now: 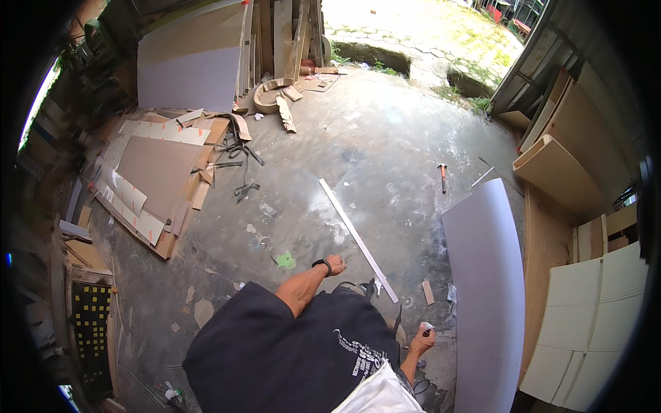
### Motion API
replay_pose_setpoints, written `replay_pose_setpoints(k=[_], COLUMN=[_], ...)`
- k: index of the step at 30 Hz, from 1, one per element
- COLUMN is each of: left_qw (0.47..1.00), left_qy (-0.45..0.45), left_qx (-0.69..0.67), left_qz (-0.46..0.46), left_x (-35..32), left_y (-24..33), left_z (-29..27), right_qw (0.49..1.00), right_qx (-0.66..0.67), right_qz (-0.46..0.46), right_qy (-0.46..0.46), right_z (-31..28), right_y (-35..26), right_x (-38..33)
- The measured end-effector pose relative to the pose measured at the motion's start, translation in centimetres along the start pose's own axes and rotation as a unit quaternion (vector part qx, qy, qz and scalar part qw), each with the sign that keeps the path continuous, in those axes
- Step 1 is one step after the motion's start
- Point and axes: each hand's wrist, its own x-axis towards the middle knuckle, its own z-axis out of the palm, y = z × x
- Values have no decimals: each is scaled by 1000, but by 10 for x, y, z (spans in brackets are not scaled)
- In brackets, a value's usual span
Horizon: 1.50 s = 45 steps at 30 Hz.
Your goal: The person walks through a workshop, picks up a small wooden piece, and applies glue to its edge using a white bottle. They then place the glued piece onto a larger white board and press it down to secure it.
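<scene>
My left hand (335, 265), with a dark band at its wrist, hangs over the concrete floor in front of my dark clothing. Its fingers look curled in, and nothing shows sticking out of them. Just to its right, a long narrow white strip (357, 237) lies slantwise on the floor, apart from the hand. My right hand (418, 342) is lower and further right, closed on a small whitish crumpled piece (427, 326) that it partly hides. Beside that hand stands a large curved pale lilac panel (486, 289).
A hammer (443, 177) and a small wooden block (428, 292) lie on the floor. Stacked sheets (155, 162) and dark straps (241, 148) are at left, with a curved wooden piece (268, 96) beyond. Wooden panels (561, 172) and a cream panelled piece (575, 323) line the right.
</scene>
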Motion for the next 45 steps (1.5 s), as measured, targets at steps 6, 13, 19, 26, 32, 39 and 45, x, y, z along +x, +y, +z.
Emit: replay_pose_setpoints(k=[6,13,19,26,32,39,45], left_qw=[984,987,936,759,674,751,715], left_qy=[29,116,172,219,273,221,281], left_qx=[-87,-108,-167,-457,-512,-425,-470], left_qz=[153,2,-257,-409,-458,-455,-435], left_x=[46,49,-27,-135,-181,-173,-181], left_y=[171,159,74,108,113,50,-52], left_z=[10,55,147,216,247,270,200], right_qw=[993,965,946,892,802,755,714], right_qx=[12,39,40,46,46,82,105], right_qz=[-95,-176,-212,-268,-421,-459,-488], right_qy=[-61,-188,-243,-362,-422,-460,-491], right_z=[5,-4,-18,12,94,199,236], right_y=[-27,-26,3,2,-85,-198,-294], right_x=[93,191,251,310,311,231,124])
